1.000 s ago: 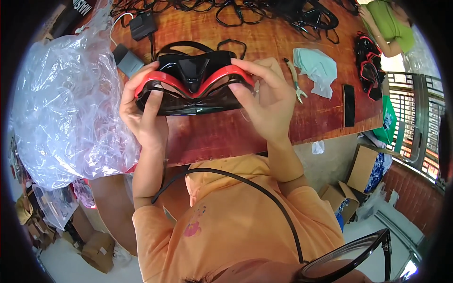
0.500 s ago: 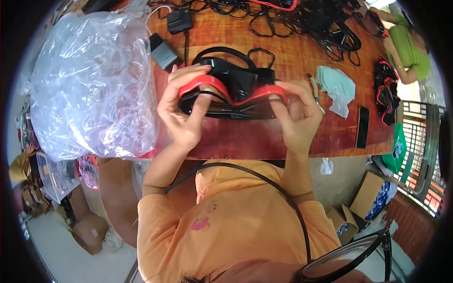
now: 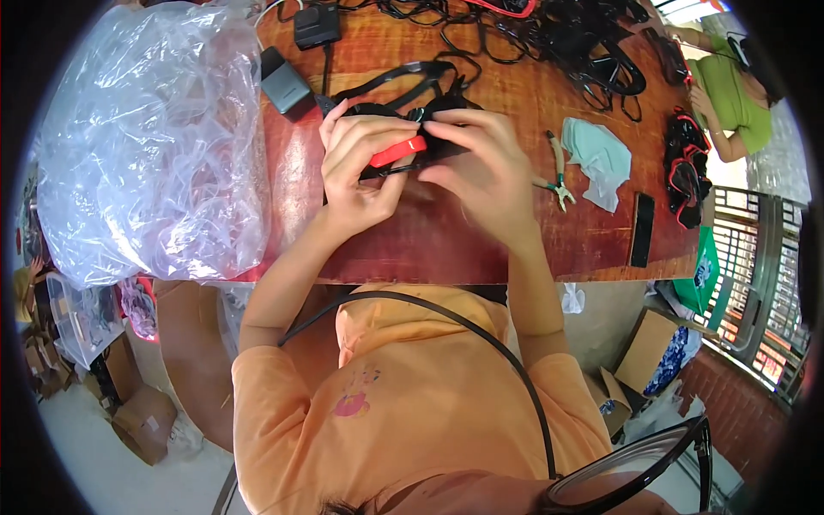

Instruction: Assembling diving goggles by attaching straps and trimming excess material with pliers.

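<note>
A black diving mask with a red frame (image 3: 398, 153) is held over the near part of the table, turned to one side. My left hand (image 3: 360, 163) grips it, fingers over the red frame and thumb underneath. From the other side my right hand (image 3: 489, 167) has its fingertips on the black part of the mask, its thumb lower and apart from the index finger; the other fingers are partly hidden. The mask's black strap (image 3: 386, 79) loops out beyond the hands. Much of the lens is covered by my fingers.
A large clear plastic bag (image 3: 154, 154) fills the table's left. Behind are a grey box (image 3: 286, 86), a black device (image 3: 316, 26) and tangled black straps (image 3: 592, 51). Rightward lie pliers (image 3: 558, 176), a pale green cloth (image 3: 596, 159), a phone (image 3: 641, 230) and more masks (image 3: 687, 167). Another person (image 3: 730, 94) sits far right.
The mask has turned from facing me broadside to end-on. My right hand has moved left along it, closer to my left hand. The view has shifted slightly.
</note>
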The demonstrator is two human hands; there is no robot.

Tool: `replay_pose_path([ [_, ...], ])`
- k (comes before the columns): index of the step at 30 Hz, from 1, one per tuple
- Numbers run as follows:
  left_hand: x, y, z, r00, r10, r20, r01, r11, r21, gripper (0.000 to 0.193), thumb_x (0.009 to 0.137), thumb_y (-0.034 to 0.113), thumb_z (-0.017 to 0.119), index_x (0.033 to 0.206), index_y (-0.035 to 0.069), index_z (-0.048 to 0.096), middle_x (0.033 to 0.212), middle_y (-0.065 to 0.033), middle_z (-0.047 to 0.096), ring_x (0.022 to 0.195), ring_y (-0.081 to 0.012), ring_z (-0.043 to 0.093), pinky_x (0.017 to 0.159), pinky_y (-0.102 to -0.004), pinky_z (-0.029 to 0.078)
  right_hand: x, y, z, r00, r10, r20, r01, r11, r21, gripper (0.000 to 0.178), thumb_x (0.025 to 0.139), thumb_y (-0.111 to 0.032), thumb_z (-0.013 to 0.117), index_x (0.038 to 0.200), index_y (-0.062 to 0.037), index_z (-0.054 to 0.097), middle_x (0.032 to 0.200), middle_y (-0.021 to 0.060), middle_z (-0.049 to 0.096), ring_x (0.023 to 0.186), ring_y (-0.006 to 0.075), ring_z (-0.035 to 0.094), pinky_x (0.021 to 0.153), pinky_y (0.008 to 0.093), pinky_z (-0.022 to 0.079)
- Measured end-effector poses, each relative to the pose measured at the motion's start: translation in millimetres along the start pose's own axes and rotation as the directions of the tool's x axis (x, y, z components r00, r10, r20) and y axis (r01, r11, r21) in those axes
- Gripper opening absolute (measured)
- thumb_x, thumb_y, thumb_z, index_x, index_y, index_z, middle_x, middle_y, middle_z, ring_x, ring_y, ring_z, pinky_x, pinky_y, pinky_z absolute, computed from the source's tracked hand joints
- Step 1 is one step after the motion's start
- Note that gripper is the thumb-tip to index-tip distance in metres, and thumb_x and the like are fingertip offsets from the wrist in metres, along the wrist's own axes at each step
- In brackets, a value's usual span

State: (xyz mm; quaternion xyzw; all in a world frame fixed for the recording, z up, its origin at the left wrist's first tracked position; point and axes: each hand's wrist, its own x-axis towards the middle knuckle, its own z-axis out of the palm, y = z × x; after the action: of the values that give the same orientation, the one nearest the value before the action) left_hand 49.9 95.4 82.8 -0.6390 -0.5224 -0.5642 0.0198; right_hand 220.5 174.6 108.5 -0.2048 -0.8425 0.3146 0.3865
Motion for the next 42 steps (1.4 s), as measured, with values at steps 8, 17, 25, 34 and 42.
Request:
replay_pose_path([
  [8, 8, 18, -15, 0.978, -0.056, 0.203, 0.09, 0.982, -0.165, 0.034, 0.063, -0.002, 0.067, 0.095, 0.007, 0.066, 0.097, -0.0061, 0.068, 0.092, -0.0232, 0.061, 0.093, -0.0387, 0.036, -2, -18, -2, 0.996, -0.079, -0.029, 0.081, 0.995, 0.062, 0.039, 0.065, -0.01, 0.084, 0.1, -0.0037, 0.069, 0.089, 0.0079, 0.066, 0.081, 0.0232, 0.06, 0.074, 0.0327, 0.046],
  [17, -25, -11, 9, 0.96, -0.214, 0.178, 0.262, 0.911, -0.317, 0.03, 0.07, -0.005, 0.069, 0.097, 0.006, 0.065, 0.098, -0.0071, 0.068, 0.092, -0.0222, 0.061, 0.087, -0.0349, 0.037, -10, 10, 26, 0.999, -0.019, -0.027, 0.018, 1.0, -0.02, 0.032, 0.069, -0.01, 0.083, 0.095, -0.005, 0.065, 0.089, 0.0072, 0.065, 0.08, 0.0227, 0.06, 0.072, 0.0319, 0.047],
  [25, -23, -10, 12, 0.966, -0.202, 0.163, 0.244, 0.92, -0.306, 0.027, 0.071, -0.003, 0.07, 0.096, 0.006, 0.066, 0.1, -0.0077, 0.068, 0.093, -0.022, 0.06, 0.089, -0.0347, 0.038, -21, 7, 41, 0.988, -0.081, -0.134, 0.053, 0.978, -0.201, 0.029, 0.075, -0.01, 0.078, 0.099, -0.0044, 0.062, 0.091, 0.0067, 0.063, 0.079, 0.0243, 0.06, 0.07, 0.0329, 0.047],
  [34, -36, -19, 19, 0.907, -0.402, 0.122, 0.398, 0.73, -0.555, 0.055, 0.069, -0.008, 0.069, 0.118, 0.006, 0.047, 0.134, -0.013, 0.04, 0.118, -0.0195, 0.047, 0.094, -0.0314, 0.043, -18, 3, 46, 0.999, -0.031, -0.036, 0.021, 0.964, -0.265, 0.021, 0.081, -0.008, 0.068, 0.1, -0.0043, 0.061, 0.091, 0.0118, 0.055, 0.081, 0.0277, 0.052, 0.07, 0.0355, 0.043],
  [42, -21, -10, 2, 0.988, 0.044, 0.147, -0.017, 0.984, -0.177, 0.04, 0.081, 0.023, 0.071, 0.113, 0.002, 0.058, 0.122, -0.0186, 0.06, 0.122, -0.0379, 0.053, 0.108, -0.0518, 0.029, -27, -12, 23, 0.99, -0.065, -0.126, 0.044, 0.985, -0.166, 0.021, 0.081, -0.006, 0.068, 0.1, -0.0042, 0.06, 0.092, 0.0118, 0.055, 0.082, 0.028, 0.053, 0.072, 0.0355, 0.042],
])
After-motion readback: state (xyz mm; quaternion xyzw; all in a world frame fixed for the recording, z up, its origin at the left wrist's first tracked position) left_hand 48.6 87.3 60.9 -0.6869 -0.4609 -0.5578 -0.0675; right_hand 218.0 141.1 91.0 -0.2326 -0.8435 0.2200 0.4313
